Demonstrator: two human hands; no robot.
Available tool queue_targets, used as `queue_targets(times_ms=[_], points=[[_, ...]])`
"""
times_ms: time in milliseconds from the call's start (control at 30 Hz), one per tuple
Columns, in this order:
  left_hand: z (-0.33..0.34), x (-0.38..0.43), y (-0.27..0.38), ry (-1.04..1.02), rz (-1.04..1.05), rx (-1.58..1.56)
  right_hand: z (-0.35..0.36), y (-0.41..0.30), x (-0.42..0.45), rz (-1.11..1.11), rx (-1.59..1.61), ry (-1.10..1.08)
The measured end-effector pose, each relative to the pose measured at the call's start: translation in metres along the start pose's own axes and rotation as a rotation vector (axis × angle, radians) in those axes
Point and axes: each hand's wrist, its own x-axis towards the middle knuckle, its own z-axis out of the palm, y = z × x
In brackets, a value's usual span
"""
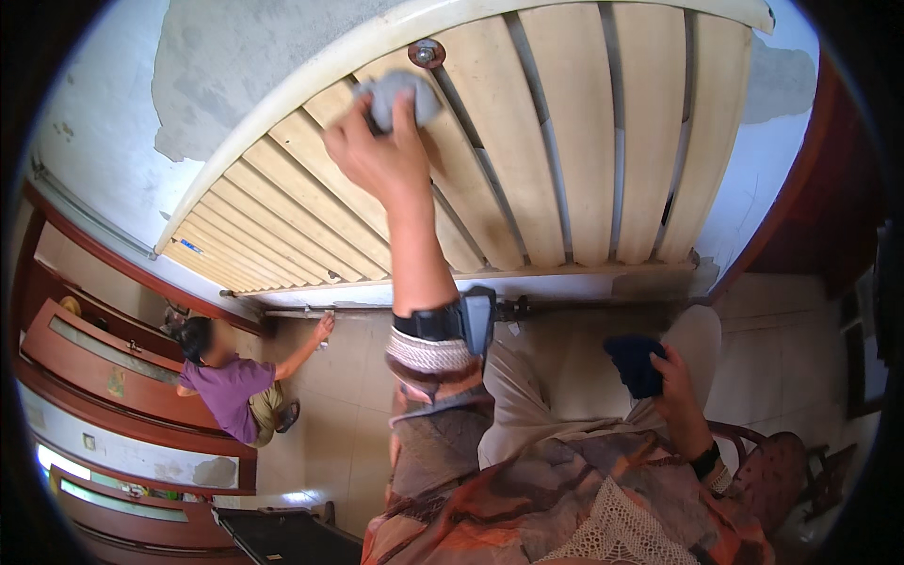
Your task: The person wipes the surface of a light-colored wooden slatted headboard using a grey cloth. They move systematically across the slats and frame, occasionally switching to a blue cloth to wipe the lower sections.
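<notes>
My left hand (385, 152) reaches up and grips a crumpled grey cloth (399, 99), which is blurred. The cloth is against or just in front of a cream slatted wooden panel (579, 141), close below its long top rail (296, 88). To the right of the cloth, a metal bolt (424, 54) with a reddish-brown round surround sits near the top of the slats. Lower right, my right hand (674, 385) holds a folded dark blue cloth (635, 364) above my lap, thumb on its edge.
A person in a purple shirt (229, 392) squats at left, one arm stretched toward the panel's foot. Behind the panel stands a wall with grey patches (212, 63). Reddish-brown doors (106, 360) line the left. A wooden chair (773, 470) is at right, a black panel (282, 533) at bottom.
</notes>
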Motion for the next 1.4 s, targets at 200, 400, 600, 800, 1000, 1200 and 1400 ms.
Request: queue_targets(times_ms=[200,400,600,800,1000,1200,1400], points=[[0.011,-0.015,0.018,0.010,-0.159,-0.147,0.007,0.010,0.009,0.006,-0.022,-0.058],[-0.012,-0.163,-0.014,-0.170,-0.304,-0.124,-0.002,0.018,0.007,0.004,-0.007,-0.047],[-0.011,-0.160,-0.023,-0.160,-0.343,-0.147,-0.003,0.009,0.001,-0.010,-0.014,-0.007],[0.009,0.012,-0.003,-0.044,-0.183,-0.196,-0.002,0.003,0.000,-0.011,-0.005,-0.005],[0.001,-0.037,-0.026,-0.139,-0.231,-0.179,0.005,0.014,0.004,0.024,0.013,0.013],[-0.020,-0.205,-0.056,-0.242,-0.418,-0.285,0.009,0.020,0.008,0.067,-0.008,-0.027],[-0.010,-0.132,-0.048,-0.205,-0.227,-0.230,0.017,0.012,0.010,0.039,-0.013,-0.015]])
